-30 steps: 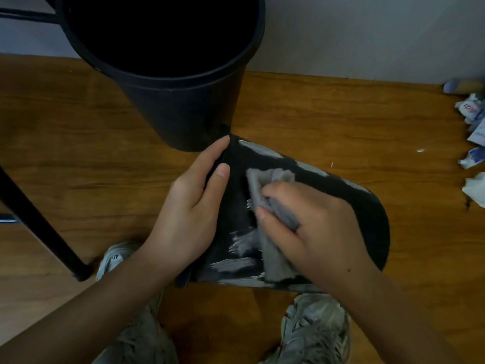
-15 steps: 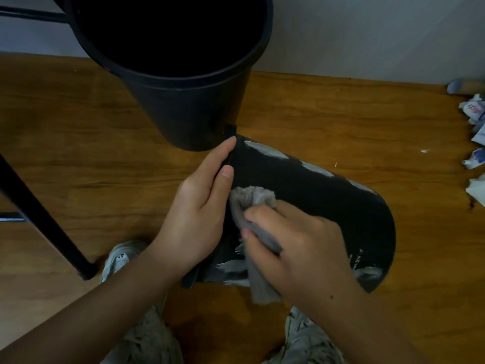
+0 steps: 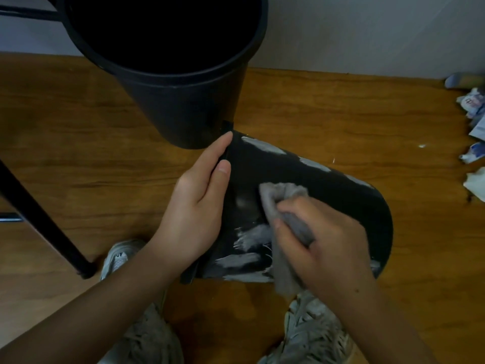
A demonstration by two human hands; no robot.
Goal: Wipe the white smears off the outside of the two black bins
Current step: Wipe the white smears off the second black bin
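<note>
**Two black bins, one smeared**

A round black plastic bin [image 3: 301,195] lies on its side, white smears [image 3: 246,237] streaking its wall just left of the right hand's fingers [image 3: 291,232] and beyond them along the far edge. A second black plastic bin [image 3: 183,101] stands upright just beyond the left fingertips [image 3: 225,139].

Indoor room, wood-grain floor [image 3: 78,143], plain pale wall [image 3: 367,32], black furniture leg [image 3: 39,219], crumpled litter [image 3: 475,106]

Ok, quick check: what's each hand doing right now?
Left hand: open, straight fingers resting on the rim end of the lying bin, steadying it.
Right hand: closed on the grey cloth, pressing it against the bin's smeared side.
</note>
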